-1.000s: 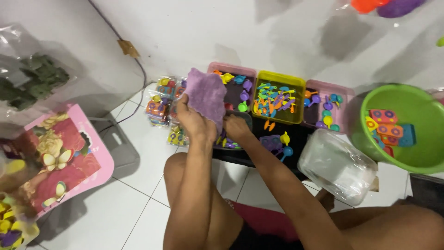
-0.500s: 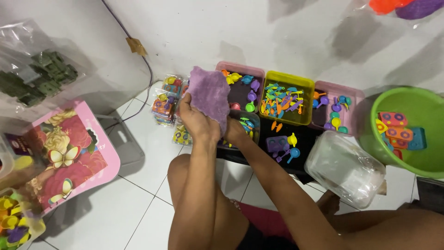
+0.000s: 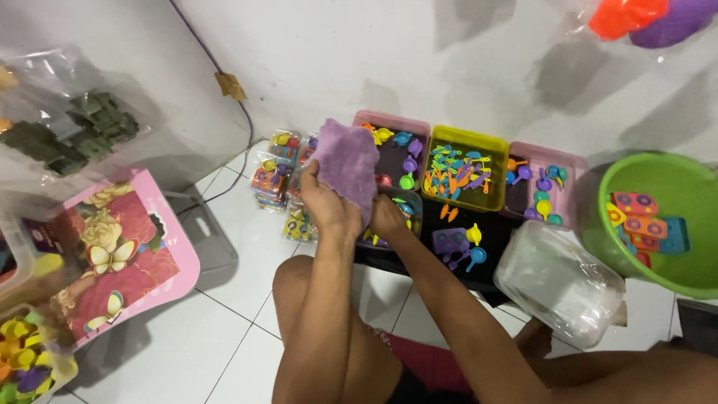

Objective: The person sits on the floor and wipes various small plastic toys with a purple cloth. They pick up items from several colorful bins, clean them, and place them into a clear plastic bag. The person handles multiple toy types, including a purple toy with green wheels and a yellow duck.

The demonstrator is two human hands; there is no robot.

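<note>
Cloth (image 3: 345, 163) lifted higher vs prev | L hand (image 3: 327, 209) + R hand (image 3: 387, 218) both clamped on it | step: wiping toy bin (image 3: 396, 217) | next: firm grip

Both hands (image 3: 351, 213) drew the purple cloth (image 3: 348, 164) slightly down and leftward, away from the yellow tray (image 3: 465, 196), uncovering toys.

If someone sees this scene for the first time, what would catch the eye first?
The purple cloth, held up in the centre by the left hand and the right hand. Behind it, along the wall, a yellow tray full of small bright toys. At the right edge sits a big green basin.
</note>
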